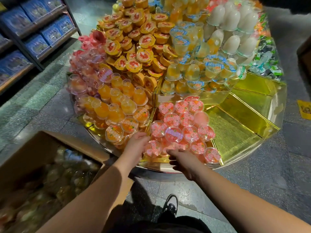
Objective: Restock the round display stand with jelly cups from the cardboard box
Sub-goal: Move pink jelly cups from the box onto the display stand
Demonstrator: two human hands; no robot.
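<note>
pink jelly cups (173, 134) heaped in gold compartment (235, 132), both hands touching near edge

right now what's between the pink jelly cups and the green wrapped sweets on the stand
In the head view, only bare gold compartments lie between the pink jelly cups and the green wrapped sweets; no stock fills them.

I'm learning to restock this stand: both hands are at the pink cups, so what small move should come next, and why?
Probably let go and draw the left hand back to the cardboard box for more. The pink jelly cups already fill their section, while the gold compartments to the right sit bare. The right hand rests at the pile's front edge.
</note>
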